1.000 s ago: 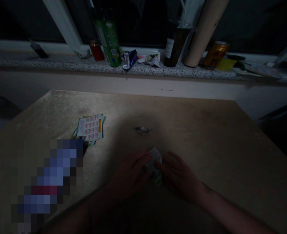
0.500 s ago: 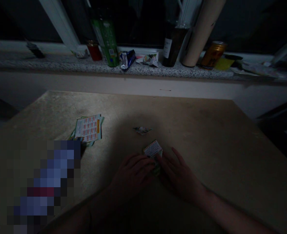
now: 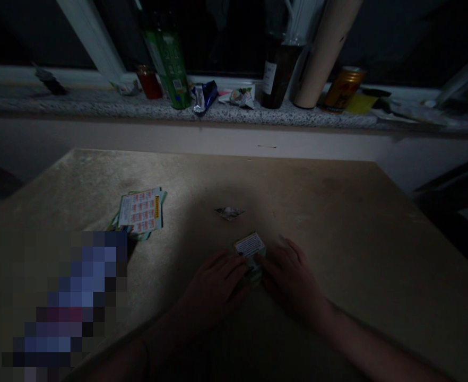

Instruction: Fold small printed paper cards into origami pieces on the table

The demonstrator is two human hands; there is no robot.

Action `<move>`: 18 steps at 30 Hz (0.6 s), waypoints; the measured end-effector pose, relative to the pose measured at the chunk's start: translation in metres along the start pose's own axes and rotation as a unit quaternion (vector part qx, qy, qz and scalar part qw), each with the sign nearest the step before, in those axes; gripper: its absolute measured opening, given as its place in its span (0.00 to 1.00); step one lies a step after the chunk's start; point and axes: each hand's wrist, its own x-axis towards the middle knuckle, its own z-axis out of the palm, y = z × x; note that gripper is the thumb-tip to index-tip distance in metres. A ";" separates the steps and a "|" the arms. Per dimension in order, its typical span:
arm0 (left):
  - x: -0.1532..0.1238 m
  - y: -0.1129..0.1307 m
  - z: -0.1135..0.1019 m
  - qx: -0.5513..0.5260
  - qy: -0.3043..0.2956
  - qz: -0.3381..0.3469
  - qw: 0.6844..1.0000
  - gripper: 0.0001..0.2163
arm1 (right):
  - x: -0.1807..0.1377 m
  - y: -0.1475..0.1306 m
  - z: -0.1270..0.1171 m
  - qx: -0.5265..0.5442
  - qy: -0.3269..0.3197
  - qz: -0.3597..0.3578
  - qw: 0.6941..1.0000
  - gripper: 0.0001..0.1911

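A folded printed paper card [image 3: 250, 245], white with dark lines of text and green at its near end, lies on the table between my hands. From the left, my left hand [image 3: 220, 278] has its fingertips closed on the card's edge. My right hand [image 3: 292, 273] presses the opposite side with thumb and fingers. Both hands are dim in shadow, so the card's near end is hard to make out. Just beyond it lies a small folded paper piece [image 3: 229, 213], flat and pointed at both ends. A stack of printed cards [image 3: 141, 209] sits to the left.
A blurred-out blue object [image 3: 78, 286] covers the table's left side near the card stack. Behind the wooden table [image 3: 329, 201], a granite sill [image 3: 226, 114] carries a green bottle [image 3: 172, 69], a dark bottle [image 3: 279, 74], a cardboard tube [image 3: 323, 58], an orange can [image 3: 343, 90] and crumpled wrappers.
My fingers have shifted slightly outward on the folded card, showing more of its middle. The view has moved a little; the stack and the small folded piece stay put.
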 end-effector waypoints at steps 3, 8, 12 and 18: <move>0.000 -0.001 0.000 -0.004 0.000 -0.004 1.000 0.13 | 0.002 0.003 0.000 0.022 0.015 -0.002 1.000 0.15; 0.000 -0.001 0.000 -0.002 0.000 -0.014 1.000 0.17 | 0.001 0.004 0.004 0.016 0.007 -0.035 0.999 0.17; 0.000 0.000 0.001 0.027 0.003 -0.006 1.000 0.17 | 0.001 0.005 0.006 0.012 0.009 -0.041 0.999 0.18; -0.002 -0.001 0.007 0.083 0.032 0.030 0.996 0.13 | 0.003 0.010 0.005 0.047 0.010 -0.049 0.998 0.19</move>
